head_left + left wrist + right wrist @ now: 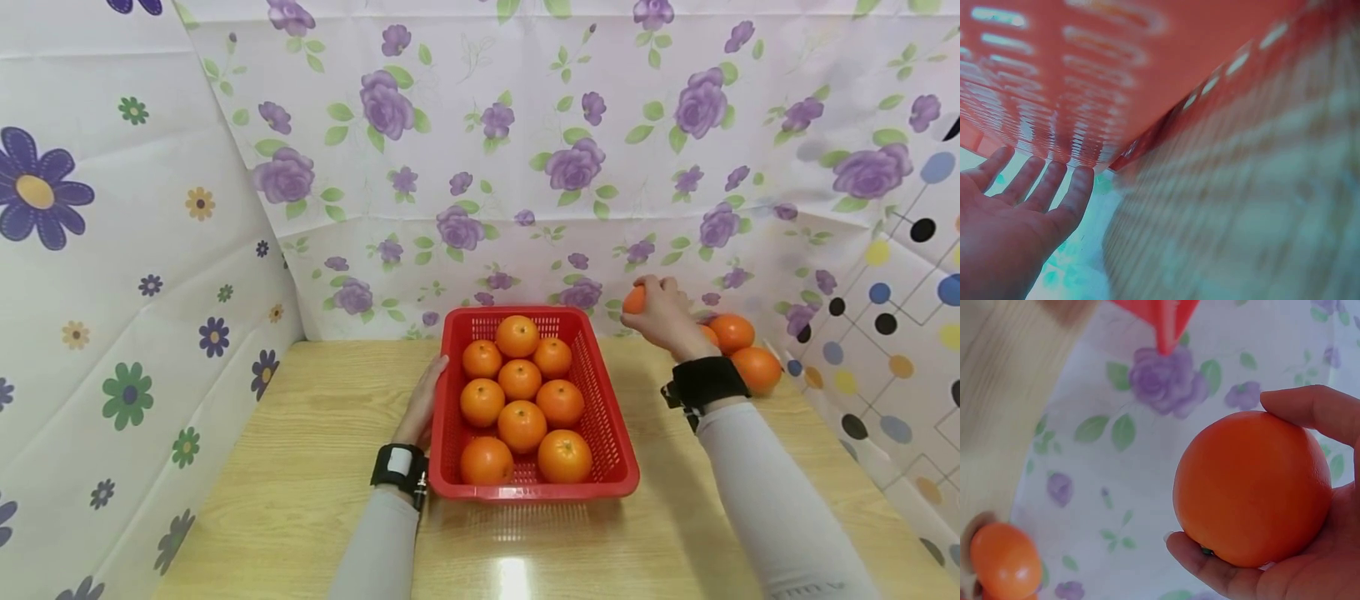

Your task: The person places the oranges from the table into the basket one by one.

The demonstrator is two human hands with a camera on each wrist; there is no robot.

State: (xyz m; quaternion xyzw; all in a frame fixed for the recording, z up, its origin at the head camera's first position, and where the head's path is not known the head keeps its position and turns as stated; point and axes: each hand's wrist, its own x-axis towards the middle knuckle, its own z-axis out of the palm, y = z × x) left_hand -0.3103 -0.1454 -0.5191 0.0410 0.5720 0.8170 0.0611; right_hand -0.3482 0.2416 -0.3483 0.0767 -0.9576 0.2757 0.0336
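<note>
A red plastic basket (617, 442) with slotted walls stands on the table, with several oranges (522, 427) inside it. My left hand (422, 406) lies along the basket's left side. In the left wrist view the fingers (1074, 194) of that hand are extended against the slotted wall. My right hand (664, 315) is raised above the table, to the right of the basket's far end. It grips one orange (1252, 487) between thumb and fingers, as the right wrist view shows. Under the right forearm, a few more oranges (757, 369) sit on the table.
The wooden table (330, 467) meets a flower-print sheet (390, 250) behind the basket. Patterned sheets also stand at the left and at the right (892, 333). The loose oranges rest near the table's right back corner.
</note>
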